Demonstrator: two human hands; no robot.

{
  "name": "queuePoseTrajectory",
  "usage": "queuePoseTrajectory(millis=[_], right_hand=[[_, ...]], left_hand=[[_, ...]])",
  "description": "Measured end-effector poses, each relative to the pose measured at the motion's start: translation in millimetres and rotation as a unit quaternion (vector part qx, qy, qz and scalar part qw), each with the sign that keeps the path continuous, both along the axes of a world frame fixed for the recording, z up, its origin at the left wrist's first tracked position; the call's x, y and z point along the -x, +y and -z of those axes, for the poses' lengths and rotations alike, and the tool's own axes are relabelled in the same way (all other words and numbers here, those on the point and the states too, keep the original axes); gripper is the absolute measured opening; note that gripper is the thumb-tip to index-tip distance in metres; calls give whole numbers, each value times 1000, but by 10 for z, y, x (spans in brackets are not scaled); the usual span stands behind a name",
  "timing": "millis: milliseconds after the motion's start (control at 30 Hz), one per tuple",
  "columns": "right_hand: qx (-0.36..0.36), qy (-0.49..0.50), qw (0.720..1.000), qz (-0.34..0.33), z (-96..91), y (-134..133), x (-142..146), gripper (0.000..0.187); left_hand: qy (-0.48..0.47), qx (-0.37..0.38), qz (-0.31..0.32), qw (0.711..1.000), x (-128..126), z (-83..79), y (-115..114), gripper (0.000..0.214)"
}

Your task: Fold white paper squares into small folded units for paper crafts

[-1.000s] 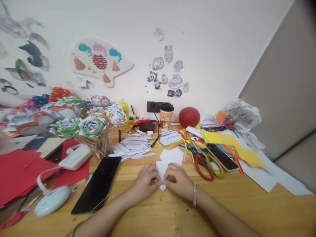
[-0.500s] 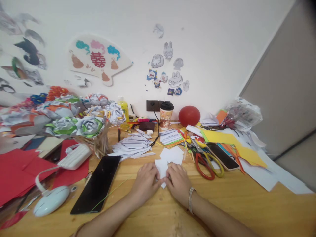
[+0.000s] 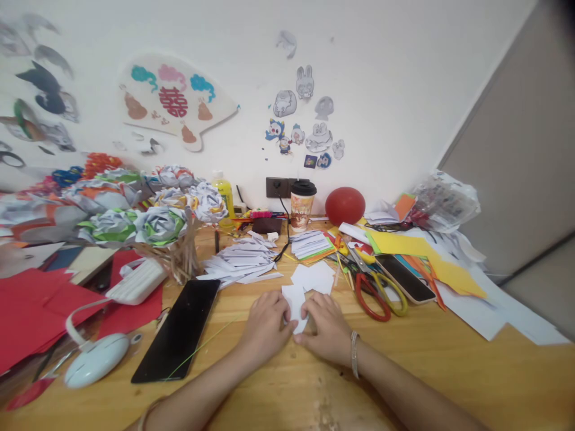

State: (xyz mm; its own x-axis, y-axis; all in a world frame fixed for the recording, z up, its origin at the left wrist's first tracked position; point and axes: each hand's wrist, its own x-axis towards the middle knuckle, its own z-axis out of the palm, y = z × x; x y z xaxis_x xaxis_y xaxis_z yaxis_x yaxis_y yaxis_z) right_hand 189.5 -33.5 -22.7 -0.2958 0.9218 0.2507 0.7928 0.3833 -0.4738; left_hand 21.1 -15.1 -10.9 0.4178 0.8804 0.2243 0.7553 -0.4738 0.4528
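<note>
Between my two hands, low over the wooden table, is a small piece of white paper (image 3: 295,304). My left hand (image 3: 268,320) pinches its left edge between thumb and fingers. My right hand (image 3: 324,326), with a silvery bracelet at the wrist, has its curled fingers and thumb on the right edge. Part of the paper is hidden by the fingers. Just beyond it lie more white paper pieces (image 3: 314,276). Scissors (image 3: 375,293) with red and yellow handles rest to the right of my right hand.
A black tablet or large phone (image 3: 179,332) lies at left, near a white power strip (image 3: 137,282) and red paper (image 3: 36,317). Paper flowers (image 3: 159,227) stand behind. Folded white strips (image 3: 242,260), a paper cup (image 3: 302,206), a red balloon (image 3: 345,205) and another phone (image 3: 406,278) are farther back.
My right thumb and fingers have spread a little apart on the paper, and its lower part has moved up slightly. The whole view has shifted a little.
</note>
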Motion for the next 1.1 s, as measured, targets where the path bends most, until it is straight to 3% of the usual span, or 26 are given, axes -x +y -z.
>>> queuePoseTrajectory(millis=[267,400,533,600,733,833,933,1000,1100], right_hand=[[1,39,999,22,30,46,19,9],[-23,77,996,41,70,77,29,19],[-15,89,995,50,58,39,30,17],[-8,75,996,47,42,16,39,29],[25,68,997,31,-9,25,46,30],[52,88,994,-27,-74,84,-8,32],[51,109,989,-90,-151,147,-105,31],[20,102,990,-93,-190,164,-151,25],[-52,49,992,-103,-189,142,-141,20]], left_hand=[[2,-3,-6,1000,-5,23,8,10],[2,-1,-11,1000,-21,23,7,12],[14,-2,-21,1000,-4,2,10,13],[35,-6,-50,998,49,-3,30,18],[67,-46,-117,990,224,14,129,25],[21,-119,-56,991,334,35,232,16],[-6,-185,69,980,370,55,300,33],[15,-215,126,968,355,63,297,32],[65,-237,140,959,292,46,213,18]])
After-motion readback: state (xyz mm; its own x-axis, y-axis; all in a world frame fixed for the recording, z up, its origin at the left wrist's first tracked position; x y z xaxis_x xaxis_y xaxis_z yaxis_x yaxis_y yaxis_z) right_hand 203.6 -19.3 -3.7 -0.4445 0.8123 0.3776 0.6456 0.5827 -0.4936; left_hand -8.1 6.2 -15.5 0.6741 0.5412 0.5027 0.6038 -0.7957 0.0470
